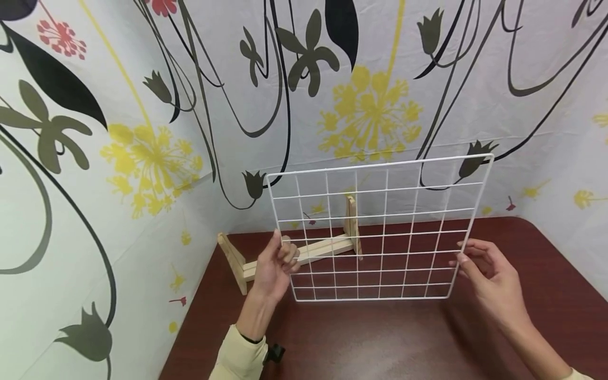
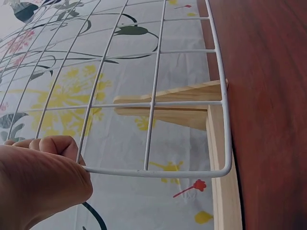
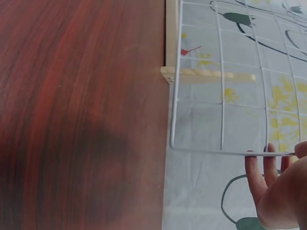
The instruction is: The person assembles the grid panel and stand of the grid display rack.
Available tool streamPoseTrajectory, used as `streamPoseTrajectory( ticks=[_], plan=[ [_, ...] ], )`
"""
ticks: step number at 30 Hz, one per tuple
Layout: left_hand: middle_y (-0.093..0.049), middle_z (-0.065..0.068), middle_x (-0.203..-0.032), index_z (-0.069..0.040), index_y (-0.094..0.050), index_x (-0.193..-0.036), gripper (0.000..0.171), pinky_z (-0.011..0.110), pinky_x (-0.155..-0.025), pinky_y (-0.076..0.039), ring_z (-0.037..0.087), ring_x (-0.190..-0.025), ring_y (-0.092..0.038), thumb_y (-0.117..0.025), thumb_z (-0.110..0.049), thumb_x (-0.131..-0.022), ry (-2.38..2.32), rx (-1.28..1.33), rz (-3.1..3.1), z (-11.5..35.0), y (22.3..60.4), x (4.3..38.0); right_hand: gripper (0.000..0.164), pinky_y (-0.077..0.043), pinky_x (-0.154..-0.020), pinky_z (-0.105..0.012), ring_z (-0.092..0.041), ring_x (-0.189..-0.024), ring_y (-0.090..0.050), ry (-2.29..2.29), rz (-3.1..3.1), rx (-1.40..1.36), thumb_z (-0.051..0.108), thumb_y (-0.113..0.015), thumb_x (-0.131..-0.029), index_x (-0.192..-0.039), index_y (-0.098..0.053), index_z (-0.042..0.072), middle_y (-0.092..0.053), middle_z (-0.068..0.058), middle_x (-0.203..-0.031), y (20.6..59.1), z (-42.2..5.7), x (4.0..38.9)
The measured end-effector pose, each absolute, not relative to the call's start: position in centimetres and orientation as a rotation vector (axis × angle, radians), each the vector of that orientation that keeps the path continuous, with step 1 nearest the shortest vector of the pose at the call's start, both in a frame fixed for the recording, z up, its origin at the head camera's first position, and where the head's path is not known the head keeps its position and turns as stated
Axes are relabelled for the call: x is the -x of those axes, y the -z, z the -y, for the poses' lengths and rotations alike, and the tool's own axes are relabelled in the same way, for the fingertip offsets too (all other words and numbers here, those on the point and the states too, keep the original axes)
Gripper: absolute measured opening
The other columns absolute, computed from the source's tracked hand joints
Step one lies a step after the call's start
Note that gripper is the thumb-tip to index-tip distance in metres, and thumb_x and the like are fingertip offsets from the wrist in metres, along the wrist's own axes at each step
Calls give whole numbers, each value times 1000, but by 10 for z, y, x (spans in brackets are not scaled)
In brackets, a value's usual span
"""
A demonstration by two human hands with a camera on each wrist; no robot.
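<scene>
Head view alone shows both hands (image 1: 274, 266) (image 1: 497, 282) holding the wire grid (image 1: 382, 235).

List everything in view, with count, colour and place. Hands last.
Grid: 1, white, held upright between the hands
Stand: 1, pale wood, on the table behind the grid, toward its left
Table: 1, dark red-brown, below the grid
Cloth: pieces cannot be counted, whitish with yellow, red, black and grey-green plant print, behind the table and at its sides
Gadget: 1, black, beside the left cuff, too small to identify
Sleeves: 2, cream, bottom edge of the head view, the right one barely showing
Left hand: 1, bare, gripping the grid's left edge
Right hand: 1, bare, pinching the grid's right edge
</scene>
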State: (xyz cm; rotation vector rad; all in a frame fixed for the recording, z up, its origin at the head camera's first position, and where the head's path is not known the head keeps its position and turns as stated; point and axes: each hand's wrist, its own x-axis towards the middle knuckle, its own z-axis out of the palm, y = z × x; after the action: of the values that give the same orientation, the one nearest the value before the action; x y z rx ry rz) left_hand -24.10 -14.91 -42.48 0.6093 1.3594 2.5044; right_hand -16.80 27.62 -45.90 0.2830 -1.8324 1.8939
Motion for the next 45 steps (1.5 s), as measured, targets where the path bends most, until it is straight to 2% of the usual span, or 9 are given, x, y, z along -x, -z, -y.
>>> streamPoseTrajectory(
  ticks=[12, 16, 22, 24, 27, 30, 35, 42, 45],
  plan=[
    [-17, -2, -67, -17, -23, -71, 58, 33, -58, -9, 16, -61, -11, -41, -54, -112, -2479, -688, -1344, 146, 420, 243, 32, -60, -79, -15, -2, -97, -77, -1810, 1915, -296, -11, -57, -102, -134, -55, -12, -72, 6, -121, 460, -278, 166],
    [-17, -3, -68, -18, -23, -71, 57, 33, -58, -9, 15, -61, -12, -40, -53, -113, -2472, -713, -1363, 147, 418, 240, 39, -54, -87, -9, 4, -105, -71, -1594, 2080, -246, -11, -58, -101, -139, -54, -6, -70, 15, -123, 454, -275, 161],
    [-17, -2, -69, -16, -22, -72, 58, 33, -60, -9, 16, -63, -13, -42, -53, -112, -2474, -714, -1365, 148, 416, 234, 46, -44, -88, -2, 10, -114, -56, -1395, 2074, 131, 3, -66, -101, -144, -53, 16, -59, 25, -126, 427, -263, 150],
    [-17, -2, -68, -15, -22, -72, 59, 33, -60, -10, 16, -63, -13, -42, -54, -112, -2480, -720, -1364, 147, 417, 234, 47, -46, -88, -4, 5, -116, -58, -1377, 1952, 147, 0, -67, -98, -142, -56, 12, -58, 22, -128, 419, -254, 147],
    [-17, -2, -68, -15, -22, -73, 58, 33, -60, -10, 16, -63, -13, -40, -53, -113, -2487, -751, -1348, 147, 418, 234, 41, -50, -91, -7, -6, -121, -58, -1294, 1782, -68, -7, -67, -93, -133, -61, -7, -60, 6, -132, 414, -235, 144],
    [-18, -2, -68, -16, -23, -72, 57, 32, -61, -10, 16, -63, -14, -38, -53, -113, -2492, -786, -1318, 145, 418, 237, 39, -48, -99, -8, -7, -124, -56, -1114, 1736, -327, 8, -73, -95, -125, -65, -15, -62, -16, -132, 411, -212, 145],
    [-18, -3, -68, -16, -25, -72, 58, 32, -60, -9, 16, -62, -13, -41, -56, -111, -2510, -834, -1252, 141, 416, 243, 56, -40, -107, -7, -18, -129, -59, -872, 1776, -466, 50, -69, -100, -123, -74, -1, -60, -33, -134, 403, -180, 151],
    [-17, -2, -67, -16, -25, -71, 60, 32, -58, -8, 15, -61, -13, -44, -58, -110, -2505, -847, -1290, 141, 407, 249, 51, -35, -114, -11, -41, -136, -56, -714, 1840, -510, 51, -62, -103, -135, -73, 13, -53, -29, -151, 388, -153, 169],
    [-17, -2, -68, -16, -24, -71, 60, 32, -58, -8, 15, -61, -13, -44, -57, -110, -2499, -836, -1307, 141, 405, 249, 46, -40, -112, -22, -44, -140, -52, -661, 1888, -522, 46, -58, -106, -141, -69, 17, -48, -28, -157, 381, -145, 176]
  ],
)
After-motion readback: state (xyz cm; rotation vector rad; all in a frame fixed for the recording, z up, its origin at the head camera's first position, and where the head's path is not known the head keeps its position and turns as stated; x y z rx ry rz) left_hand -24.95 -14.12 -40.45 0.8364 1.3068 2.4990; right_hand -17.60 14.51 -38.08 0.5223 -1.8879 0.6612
